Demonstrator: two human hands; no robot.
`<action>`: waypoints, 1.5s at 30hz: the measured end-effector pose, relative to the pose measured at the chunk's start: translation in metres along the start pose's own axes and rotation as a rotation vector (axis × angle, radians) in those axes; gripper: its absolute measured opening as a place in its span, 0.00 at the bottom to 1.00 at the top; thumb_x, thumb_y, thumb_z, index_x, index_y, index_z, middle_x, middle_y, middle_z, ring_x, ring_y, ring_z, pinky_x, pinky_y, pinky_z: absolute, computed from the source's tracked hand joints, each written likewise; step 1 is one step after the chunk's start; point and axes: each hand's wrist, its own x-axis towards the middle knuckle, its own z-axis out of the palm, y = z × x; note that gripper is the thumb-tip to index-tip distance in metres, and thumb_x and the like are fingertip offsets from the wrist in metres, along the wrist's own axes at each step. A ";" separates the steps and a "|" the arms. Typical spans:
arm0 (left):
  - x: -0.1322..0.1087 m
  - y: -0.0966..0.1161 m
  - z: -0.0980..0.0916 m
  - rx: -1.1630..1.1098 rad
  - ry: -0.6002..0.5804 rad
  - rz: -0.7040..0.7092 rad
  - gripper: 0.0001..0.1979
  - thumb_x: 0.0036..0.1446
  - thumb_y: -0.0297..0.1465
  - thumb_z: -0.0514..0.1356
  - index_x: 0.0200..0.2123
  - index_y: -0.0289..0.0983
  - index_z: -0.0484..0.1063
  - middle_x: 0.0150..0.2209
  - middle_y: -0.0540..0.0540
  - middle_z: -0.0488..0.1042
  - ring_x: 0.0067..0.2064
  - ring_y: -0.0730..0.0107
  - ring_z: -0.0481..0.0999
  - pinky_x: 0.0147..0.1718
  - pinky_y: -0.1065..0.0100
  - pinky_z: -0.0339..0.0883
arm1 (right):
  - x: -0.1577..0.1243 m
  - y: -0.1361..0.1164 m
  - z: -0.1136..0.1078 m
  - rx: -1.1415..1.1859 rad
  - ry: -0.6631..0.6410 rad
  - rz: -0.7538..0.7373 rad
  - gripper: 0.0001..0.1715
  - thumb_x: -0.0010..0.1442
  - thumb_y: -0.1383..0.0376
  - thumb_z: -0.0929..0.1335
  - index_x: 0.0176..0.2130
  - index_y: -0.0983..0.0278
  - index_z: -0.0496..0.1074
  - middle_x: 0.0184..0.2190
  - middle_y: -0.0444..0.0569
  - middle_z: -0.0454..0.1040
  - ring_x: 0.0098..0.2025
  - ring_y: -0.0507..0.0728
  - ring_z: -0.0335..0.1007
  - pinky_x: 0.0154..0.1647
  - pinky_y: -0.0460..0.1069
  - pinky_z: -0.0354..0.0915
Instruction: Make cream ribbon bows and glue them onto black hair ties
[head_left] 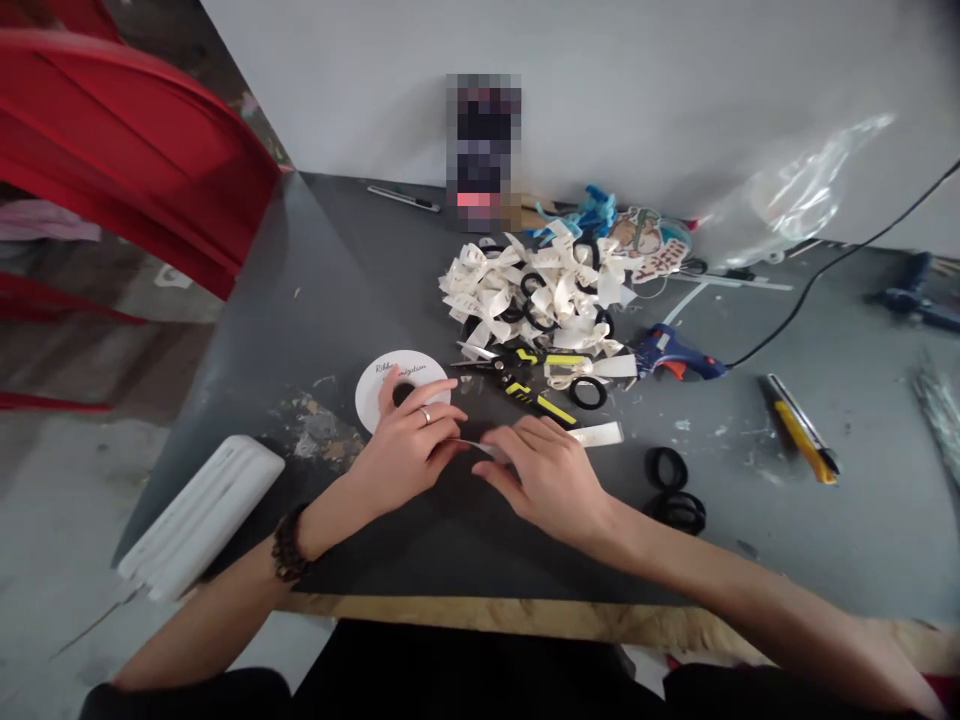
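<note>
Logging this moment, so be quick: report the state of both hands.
Left hand: partly closed, pinching a thin white ribbon strip.
Right hand: closed, holding the same strip.

A dark grey tabletop (337, 270) is bordered along its near side by a rough, pale wooden edge (525, 612), and its surface is marked in patches by light residue (322, 425). Behind the tabletop, a plain pale grey wall (637, 80) is seen, bare across its upper part. Just beside the tabletop's left side, a red chair (135, 150) is placed. Below the tabletop's left side, a grey floor (52, 510) is exposed. The tabletop is lit softly, and a paler tone is shown towards its right end.
</note>
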 end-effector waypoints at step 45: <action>-0.003 0.013 -0.020 0.181 -0.248 0.066 0.08 0.69 0.31 0.60 0.35 0.42 0.78 0.44 0.48 0.83 0.59 0.48 0.77 0.72 0.26 0.36 | -0.063 0.080 -0.076 -0.319 0.102 0.178 0.12 0.74 0.62 0.70 0.52 0.59 0.82 0.49 0.51 0.86 0.51 0.64 0.81 0.53 0.56 0.70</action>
